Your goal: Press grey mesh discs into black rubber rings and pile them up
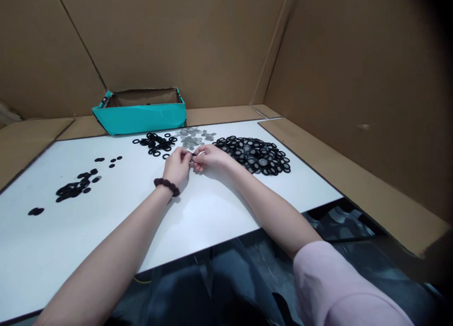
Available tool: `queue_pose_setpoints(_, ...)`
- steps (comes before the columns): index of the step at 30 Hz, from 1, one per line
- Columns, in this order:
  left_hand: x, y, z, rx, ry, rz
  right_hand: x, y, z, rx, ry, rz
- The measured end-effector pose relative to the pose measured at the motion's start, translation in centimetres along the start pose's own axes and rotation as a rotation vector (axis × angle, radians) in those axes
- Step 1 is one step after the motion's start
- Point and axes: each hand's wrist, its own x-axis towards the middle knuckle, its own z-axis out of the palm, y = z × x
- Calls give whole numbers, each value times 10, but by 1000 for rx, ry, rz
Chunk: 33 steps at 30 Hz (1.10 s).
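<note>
My left hand [179, 164] and my right hand [206, 158] meet over the white board, fingertips pinched on a small dark piece [192, 157] between them. A dark braided band is on my left wrist. Just right of my right hand spreads a large pile of black rings with grey centres [256, 154]. Beyond my hands lies a group of pale grey discs [191, 138]. Black open rings [155, 143] are gathered behind my left hand. Farther left are black discs [74, 189], some overlapping and some scattered.
A teal open box [141, 118] stands at the back edge of the white board [198, 222]. Brown cardboard walls [212, 43] rise behind and to the right. The board's front edge runs below my forearms.
</note>
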Motion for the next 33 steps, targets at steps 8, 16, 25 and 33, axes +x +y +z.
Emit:
queue_pose_setpoints(8,6,9,-8,-245,-46,-298,-2,-5,7,16,105,-106)
queue_pose_setpoints(16,3,3,1,-323,40,-276,-1,-4,12,138,108,-50)
queue_pose_setpoints(25,3,5,0,-291,80,-303,-1,-6,14,161,121,-51)
queue_pose_setpoints(33,0,-1,6,-185,196,-195,-3,2,22,248,166,-18)
